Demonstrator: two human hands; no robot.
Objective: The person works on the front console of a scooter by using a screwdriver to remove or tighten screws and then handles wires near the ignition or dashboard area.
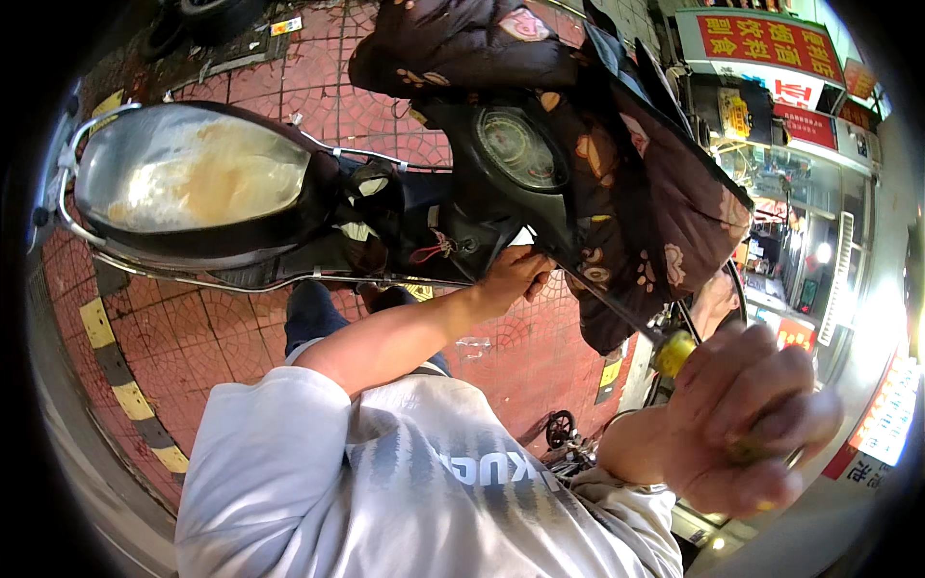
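Observation:
A dark scooter stretches across the upper view, with a scuffed seat, an oval dashboard and keys on a red loop. A floral quilted wind cover drapes over its front. My right hand, large at the lower right, is closed around a yellow-handled screwdriver, whose long shaft slants up-left toward the panel below the dashboard. My left hand is at that panel, fingers curled beside the shaft's far end; what they grip is hidden.
Red paving lies underfoot, with a yellow-and-black edging at the left. Dark tyres lie at the top left. A small wheel shows below my arms. Lit shopfronts and a skin-coloured shape beyond the cover are at the right.

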